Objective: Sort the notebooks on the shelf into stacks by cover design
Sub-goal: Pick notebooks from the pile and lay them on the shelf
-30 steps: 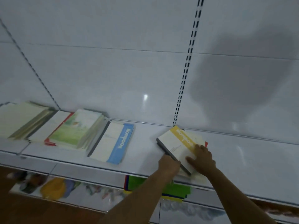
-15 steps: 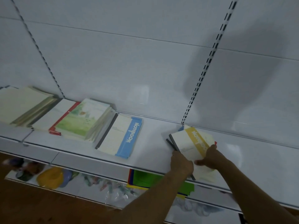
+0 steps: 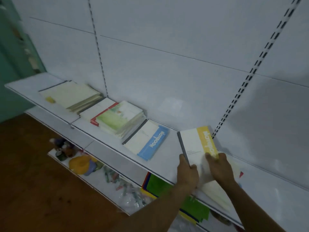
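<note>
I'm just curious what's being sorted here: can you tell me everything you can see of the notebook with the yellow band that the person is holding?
The yellow notebook has a pale cream cover, a broad yellow band along one side printed with white lettering, and a dark grey spine along the opposite edge. A few faint lines of small print sit on the cream part. It looks like a thin card-covered book, closed, lifted at a tilt above the shelf. The left hand grips its spine edge; the right hand holds its near end by the band.
</note>
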{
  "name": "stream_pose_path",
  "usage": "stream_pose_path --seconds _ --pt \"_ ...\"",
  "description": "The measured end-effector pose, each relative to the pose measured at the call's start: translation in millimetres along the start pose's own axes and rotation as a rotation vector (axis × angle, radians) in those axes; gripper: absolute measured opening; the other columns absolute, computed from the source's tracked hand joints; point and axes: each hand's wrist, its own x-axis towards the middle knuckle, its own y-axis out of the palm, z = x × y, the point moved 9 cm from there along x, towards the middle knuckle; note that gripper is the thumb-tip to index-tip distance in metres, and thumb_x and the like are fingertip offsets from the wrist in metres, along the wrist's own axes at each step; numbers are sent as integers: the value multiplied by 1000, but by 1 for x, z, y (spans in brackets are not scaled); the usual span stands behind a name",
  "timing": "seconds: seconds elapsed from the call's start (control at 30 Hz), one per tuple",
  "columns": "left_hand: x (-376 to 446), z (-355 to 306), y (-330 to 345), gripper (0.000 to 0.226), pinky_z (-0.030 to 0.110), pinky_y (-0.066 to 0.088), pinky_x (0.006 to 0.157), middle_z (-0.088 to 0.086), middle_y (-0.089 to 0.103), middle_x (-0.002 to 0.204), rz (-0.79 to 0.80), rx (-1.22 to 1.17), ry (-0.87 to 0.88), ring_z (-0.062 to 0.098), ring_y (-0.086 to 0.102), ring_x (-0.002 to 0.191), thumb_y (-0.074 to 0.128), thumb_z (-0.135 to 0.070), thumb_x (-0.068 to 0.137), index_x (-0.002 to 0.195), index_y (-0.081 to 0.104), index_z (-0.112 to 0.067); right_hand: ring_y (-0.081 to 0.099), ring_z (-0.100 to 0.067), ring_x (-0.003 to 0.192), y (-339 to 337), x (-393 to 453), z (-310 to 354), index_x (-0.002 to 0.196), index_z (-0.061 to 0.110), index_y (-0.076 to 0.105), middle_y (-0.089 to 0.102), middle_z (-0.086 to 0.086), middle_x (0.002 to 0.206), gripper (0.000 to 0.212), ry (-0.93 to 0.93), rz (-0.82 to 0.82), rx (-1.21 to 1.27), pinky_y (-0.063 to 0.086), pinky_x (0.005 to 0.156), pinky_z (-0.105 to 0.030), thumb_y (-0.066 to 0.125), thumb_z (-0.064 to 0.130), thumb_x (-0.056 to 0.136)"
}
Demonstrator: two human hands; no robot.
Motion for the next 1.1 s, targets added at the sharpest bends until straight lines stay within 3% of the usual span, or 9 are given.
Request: stream_pose_path --seconds 0.13,0.2,0.33,0.47,0.57,0.67,0.83,1.0,1.1 --pt "4 3 -63 35 17 48 74 -8 57 109 -123 -139 57 7 58 89 46 -3 96 125 39 -20 53 -35 100 32 -20 74 99 0 55 56 -19 100 43 -307 -78 33 44 85 -42 64 39 84" --pt "1 14 -114 36 24 50 82 -1 60 116 -238 -184 68 15 60 97 48 -3 95 129 40 -15 54 -33 97 66 -40 112 103 6 52 57 -17 100 31 -372 23 97 43 81 -39 64 30 85" --pt "-24 25 -233 33 21 44 83 1 60 115 -474 -216 116 16 56 100 49 -3 95 124 44 -19 58 -30 87 156 -93 188 104 13 55 62 -9 92 42 -436 307 146 46 74 -36 46 47 79" --pt "-64 40 -357 35 30 48 87 -14 59 105 -666 -279 110 14 56 99 51 -5 96 117 43 -32 58 -30 85 240 -167 271 99 9 59 62 -11 89 21 -579 480 133 45 74 -37 52 27 91" --pt "-94 58 -445 39 34 49 91 -5 56 119 -797 -328 75 17 54 106 53 -9 96 130 40 -21 57 -27 82 302 -231 329 101 11 57 61 -9 90 20 -674 573 115 43 70 -34 50 27 91" --pt "-127 78 -528 30 42 52 93 3 58 118 -939 -393 63 21 59 104 56 -15 95 122 43 -18 58 -28 84 359 -295 376 105 9 54 62 -12 96 23 -717 665 147 41 67 -33 47 28 93" --pt "-172 102 -652 13 39 57 85 1 63 111 -1042 -455 129 17 64 98 55 -17 96 106 52 -25 54 -24 80 440 -391 452 106 7 49 57 -10 95 22 -783 751 189 38 59 -29 44 26 96" --pt "-194 114 -731 24 38 56 90 -8 60 121 -1034 -348 141 12 61 108 50 -21 98 120 49 -32 52 -11 70 501 -451 503 105 9 47 54 -3 84 18 -819 813 180 36 53 -23 44 25 97" --pt "-191 126 -771 41 42 56 89 -9 56 129 -1020 -287 93 14 59 112 50 -26 98 137 37 -31 61 -23 79 537 -471 527 100 12 53 60 -9 92 18 -823 839 172 54 65 -36 49 29 93"
